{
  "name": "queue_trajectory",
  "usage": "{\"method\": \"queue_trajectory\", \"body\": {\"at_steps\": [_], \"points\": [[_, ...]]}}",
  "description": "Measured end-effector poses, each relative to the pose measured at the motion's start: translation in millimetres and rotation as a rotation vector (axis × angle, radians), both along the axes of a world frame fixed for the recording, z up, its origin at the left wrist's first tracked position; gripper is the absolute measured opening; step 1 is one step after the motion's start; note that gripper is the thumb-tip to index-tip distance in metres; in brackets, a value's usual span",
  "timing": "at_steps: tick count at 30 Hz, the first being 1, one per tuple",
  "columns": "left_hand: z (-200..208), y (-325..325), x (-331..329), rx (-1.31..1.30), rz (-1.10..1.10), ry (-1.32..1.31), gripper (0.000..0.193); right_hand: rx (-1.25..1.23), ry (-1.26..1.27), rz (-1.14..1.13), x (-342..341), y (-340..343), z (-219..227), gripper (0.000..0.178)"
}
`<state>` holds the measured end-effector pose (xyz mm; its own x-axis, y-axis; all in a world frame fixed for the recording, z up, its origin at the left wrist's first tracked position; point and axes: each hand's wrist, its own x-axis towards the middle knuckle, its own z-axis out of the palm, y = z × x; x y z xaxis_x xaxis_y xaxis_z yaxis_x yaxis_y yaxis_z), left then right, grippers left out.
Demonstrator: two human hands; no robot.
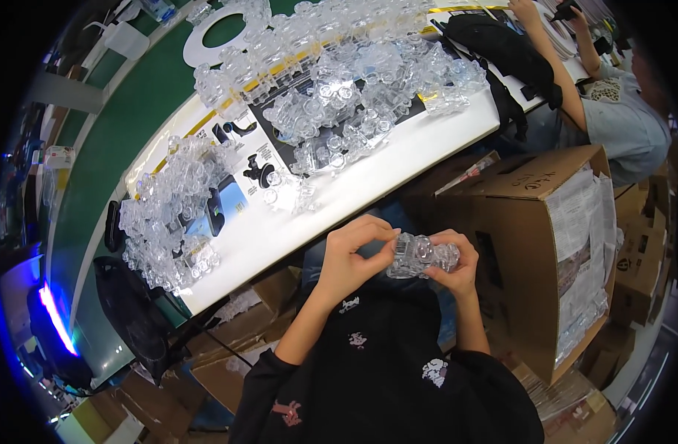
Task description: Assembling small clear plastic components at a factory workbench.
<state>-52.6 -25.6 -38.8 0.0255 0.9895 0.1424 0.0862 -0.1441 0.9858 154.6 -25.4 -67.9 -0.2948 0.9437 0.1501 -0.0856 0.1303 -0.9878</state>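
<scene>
In front of my chest, just off the table's near edge, I hold a clear plastic figurine-like piece (422,255) with rounded, knobby parts, lying sideways. My right hand (461,260) is wrapped round its right end, with the thumb below. The left hand (356,255) is closed in a pinch at its left end; whether the fingertips grip the piece itself or some small part on it is too small to tell. Many similar clear pieces lie on the white table: one heap (172,211) at the left, another heap (354,96) in the middle, and a row (302,37) behind.
A tall open carton (494,222) lined with newspaper stands at my right. The white table edge (309,237) curves before me, with printed sheets under the heaps. A black bag (498,48) lies at the far right, near another person (620,118). A black chair back (132,318) is at the left.
</scene>
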Motion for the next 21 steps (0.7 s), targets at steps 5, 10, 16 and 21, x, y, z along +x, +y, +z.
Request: {"method": "queue_trajectory", "body": {"at_steps": [5, 10, 16, 21], "points": [[3, -4, -2, -0.079, -0.053, -0.050, 0.013, 0.060, -0.052, 0.061, 7, 1, -2, 0.045], [6, -5, -4, -0.105, -0.114, -0.103, 0.014, 0.128, -0.061, 0.078, 8, 1, 2, 0.044], [2, -8, -4, -0.081, -0.098, -0.085, 0.012, 0.231, -0.132, 0.104, 6, 2, 4, 0.041], [-6, -13, 2, -0.042, -0.044, -0.053, 0.013, 0.203, -0.145, 0.103, 6, -1, -2, 0.040]]}}
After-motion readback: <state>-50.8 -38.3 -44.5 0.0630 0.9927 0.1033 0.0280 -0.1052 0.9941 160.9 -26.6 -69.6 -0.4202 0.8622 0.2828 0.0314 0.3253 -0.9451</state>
